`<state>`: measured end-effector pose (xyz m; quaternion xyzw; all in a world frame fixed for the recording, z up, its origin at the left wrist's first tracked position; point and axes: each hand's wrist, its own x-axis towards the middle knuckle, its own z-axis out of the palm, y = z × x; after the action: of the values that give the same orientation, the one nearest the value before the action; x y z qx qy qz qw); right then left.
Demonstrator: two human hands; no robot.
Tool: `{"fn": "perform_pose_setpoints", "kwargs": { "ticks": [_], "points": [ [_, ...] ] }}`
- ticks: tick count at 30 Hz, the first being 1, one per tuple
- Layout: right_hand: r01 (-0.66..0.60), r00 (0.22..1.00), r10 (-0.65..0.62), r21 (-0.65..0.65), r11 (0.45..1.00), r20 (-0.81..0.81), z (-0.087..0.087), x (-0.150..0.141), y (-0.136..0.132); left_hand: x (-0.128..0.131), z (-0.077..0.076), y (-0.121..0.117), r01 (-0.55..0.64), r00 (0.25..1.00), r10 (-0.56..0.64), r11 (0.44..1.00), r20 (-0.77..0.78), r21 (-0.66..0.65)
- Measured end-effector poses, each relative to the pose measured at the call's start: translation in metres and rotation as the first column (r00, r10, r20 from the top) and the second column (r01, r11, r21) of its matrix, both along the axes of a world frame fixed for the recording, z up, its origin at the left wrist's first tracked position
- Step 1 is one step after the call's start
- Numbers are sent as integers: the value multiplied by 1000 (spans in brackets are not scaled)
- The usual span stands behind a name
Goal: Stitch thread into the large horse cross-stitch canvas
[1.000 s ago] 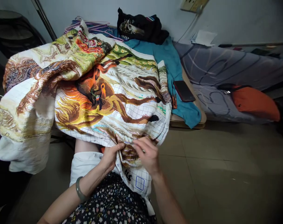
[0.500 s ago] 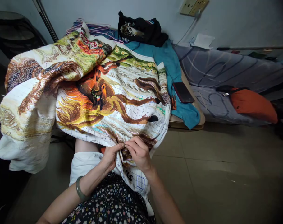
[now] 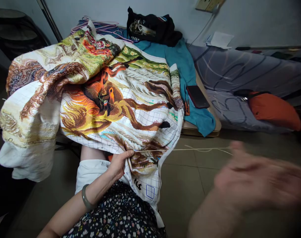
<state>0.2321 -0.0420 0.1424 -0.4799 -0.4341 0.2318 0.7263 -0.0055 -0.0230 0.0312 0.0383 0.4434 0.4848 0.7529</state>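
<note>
A large cross-stitch cloth (image 3: 142, 115) with horses in orange, brown and yellow lies across my lap and the low seat. My left hand (image 3: 118, 164) pinches its near edge, thumb on top and fingers underneath. A pale thread (image 3: 180, 149) runs taut from the cloth beside my left thumb out to the right. At its far end is my right hand (image 3: 256, 181), smeared by motion, with the thread at its fingertips; a needle cannot be made out. Loose yellow-green threads (image 3: 99, 97) lie on the middle of the stitched picture.
Beyond the cloth, a teal cloth (image 3: 201, 120) bears a dark phone (image 3: 198, 96) and orange-handled snips (image 3: 187, 107). Pink hangers (image 3: 103, 25) and a black garment (image 3: 152, 31) lie at the back. An orange bag (image 3: 274, 110) rests on the grey covered seat (image 3: 224, 76).
My right hand has left the cloth beside my left hand and swung far right, drawing the thread out straight. My left hand keeps its pinch on the edge.
</note>
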Motion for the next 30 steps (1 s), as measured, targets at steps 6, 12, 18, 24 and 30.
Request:
{"fn": "perform_pose_setpoints", "kwargs": {
  "ticks": [6,12,18,24,30],
  "points": [
    [-361,795,553,-538,762,249,-78,-92,-2,0,4,0,18,1000,-18,1000,-17,-1],
    [-226,719,513,-540,811,470,-97,-105,-6,0,9,0,58,998,-59,998,-27,-30],
    [-213,722,499,-533,819,479,-97,-103,-4,0,9,0,57,998,-58,997,-32,-43],
    [-196,727,489,-536,821,482,-98,-106,-4,0,10,0,51,999,-51,997,-7,-63],
    [-241,741,528,-570,786,415,-98,-104,-4,1,9,0,43,999,-43,997,-8,-66]
  ]
}}
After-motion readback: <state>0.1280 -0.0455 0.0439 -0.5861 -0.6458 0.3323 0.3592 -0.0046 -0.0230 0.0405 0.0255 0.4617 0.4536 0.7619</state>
